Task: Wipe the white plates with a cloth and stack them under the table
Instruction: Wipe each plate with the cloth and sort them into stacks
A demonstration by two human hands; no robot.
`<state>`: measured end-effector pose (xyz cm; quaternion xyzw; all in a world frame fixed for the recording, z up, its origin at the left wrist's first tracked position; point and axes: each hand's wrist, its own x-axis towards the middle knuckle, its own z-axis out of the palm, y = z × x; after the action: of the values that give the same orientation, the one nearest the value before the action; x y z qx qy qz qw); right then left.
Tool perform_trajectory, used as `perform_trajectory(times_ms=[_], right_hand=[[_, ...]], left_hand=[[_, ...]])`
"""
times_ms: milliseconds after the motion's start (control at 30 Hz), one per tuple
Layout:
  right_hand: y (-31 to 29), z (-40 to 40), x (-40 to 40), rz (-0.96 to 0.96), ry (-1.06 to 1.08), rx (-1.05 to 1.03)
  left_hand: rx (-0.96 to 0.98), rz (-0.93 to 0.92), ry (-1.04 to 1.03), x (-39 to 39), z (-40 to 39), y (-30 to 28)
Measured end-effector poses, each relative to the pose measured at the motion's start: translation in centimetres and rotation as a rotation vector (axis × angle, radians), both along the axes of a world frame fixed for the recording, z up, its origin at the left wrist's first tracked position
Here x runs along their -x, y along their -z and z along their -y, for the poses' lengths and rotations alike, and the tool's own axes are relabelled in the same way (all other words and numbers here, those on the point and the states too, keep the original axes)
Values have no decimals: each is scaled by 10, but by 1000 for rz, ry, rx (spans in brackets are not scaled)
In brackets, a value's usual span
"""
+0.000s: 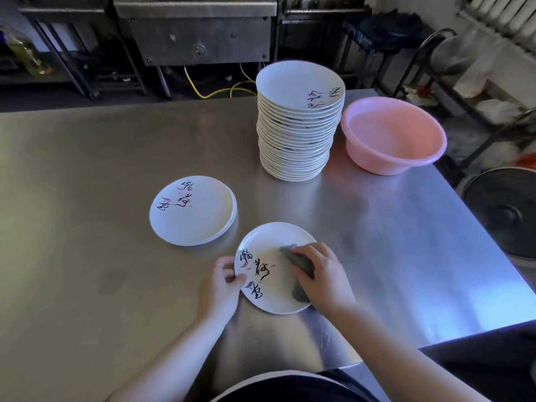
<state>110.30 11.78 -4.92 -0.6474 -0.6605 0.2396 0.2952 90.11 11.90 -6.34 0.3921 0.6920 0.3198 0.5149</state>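
A: Both hands are working nearest us: the left hand (222,281) is pinching the plate (275,268) by its left rim, and the right hand (322,274) is pressing the cloth (301,264) onto it, fingers curled over.

B: I'd be keeping that rim grip firm and sweeping across the lettering, so the plate isn't sliding.

A: Room?

B: The low pile (193,210) is sitting just left, the tall stack (298,120) and basin (391,137) behind. The tabletop (87,184) edge is lying close on the right.
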Motion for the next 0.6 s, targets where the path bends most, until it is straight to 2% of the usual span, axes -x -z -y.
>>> perform_trajectory(times_ms=[67, 167, 233, 300, 400, 600], right_hand=[[5, 3, 0, 80, -48, 35], [7, 2, -4, 281, -72, -35], [6, -4, -4, 328, -62, 66], [7, -15, 1, 314, -37, 158], [11, -33, 19, 278, -57, 138], [19, -15, 28, 230, -491, 93]], left_hand=[[-60, -122, 107, 2, 4, 0], [-200, -347, 350, 6, 6, -1], [-176, -395, 492, 6, 6, -4], [-135, -372, 521, 4, 4, -5], [-163, -360, 526, 2, 3, -6], [-167, -448, 551, 5, 1, -7]])
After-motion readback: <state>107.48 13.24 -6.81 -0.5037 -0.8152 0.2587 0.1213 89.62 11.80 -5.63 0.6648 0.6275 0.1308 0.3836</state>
